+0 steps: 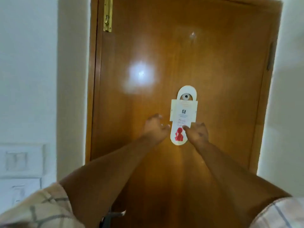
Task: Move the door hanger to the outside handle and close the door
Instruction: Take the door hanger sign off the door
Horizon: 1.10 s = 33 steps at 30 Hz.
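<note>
A white door hanger (182,112) with red lettering and a red figure hangs from a small round peephole (186,96) in the middle of the wooden door (213,71). My right hand (197,134) touches the hanger's lower right edge, thumb and fingers at the card. Just left of the hanger, my left hand (155,128) hovers with its fingers apart, holding nothing. Part of a dark door handle (113,215) shows at the bottom, below my left forearm.
A brass bolt latch (107,14) sits at the door's top left edge. White walls flank the door frame. A switch panel (23,159) is mounted on the left wall.
</note>
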{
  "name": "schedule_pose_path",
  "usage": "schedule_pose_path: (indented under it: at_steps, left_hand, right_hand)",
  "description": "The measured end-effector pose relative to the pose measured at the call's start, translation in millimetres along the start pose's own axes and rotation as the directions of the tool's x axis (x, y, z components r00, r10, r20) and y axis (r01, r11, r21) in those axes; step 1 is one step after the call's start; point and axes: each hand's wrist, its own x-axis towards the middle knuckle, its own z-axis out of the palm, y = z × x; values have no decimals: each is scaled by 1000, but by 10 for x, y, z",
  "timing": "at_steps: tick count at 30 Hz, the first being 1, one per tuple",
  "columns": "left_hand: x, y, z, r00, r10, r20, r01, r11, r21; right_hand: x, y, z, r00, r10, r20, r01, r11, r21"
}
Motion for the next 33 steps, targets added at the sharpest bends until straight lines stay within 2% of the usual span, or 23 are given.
schedule_pose_path:
  at_steps: [2,5,7,10,14,17,22,26,29,33]
  left_hand:
    - [205,165,297,992,-107,66,119,970,-214]
    - [440,273,573,972,-182,148,223,911,-346]
    - [527,266,656,957,-242,159,286,867,-407]
    - [578,256,764,946,-294,135,324,844,-427]
    - [646,297,680,941,-294,167,338,840,-425]
    - [663,250,564,952,-269,147,306,850,-429]
    - [577,211,351,960,-254,117,279,849,-448]
    - [552,318,193,962,-255,100,271,839,-471]
    - [467,288,96,958,-258,128,287,829,-480]
    - [70,-192,45,912,-386,140,404,780,-479]
  right_hand:
    - [184,82,-107,999,23,25,-25,998,58]
    - [422,195,-130,989,116,93,-134,964,228]
    - [519,159,-109,984,144,106,-167,952,256]
    - [605,116,-30,987,125,105,-148,956,254]
    - [603,34,30,985,95,141,-140,923,358]
    - [564,-11,35,984,93,152,-153,879,452]
    - [430,-95,91,991,91,94,-129,793,595]
    - [340,-168,89,994,51,93,-100,745,659]
    - [246,-243,51,994,-1,110,-70,769,636]
    - [-141,-78,267,970,-56,236,-85,834,545]
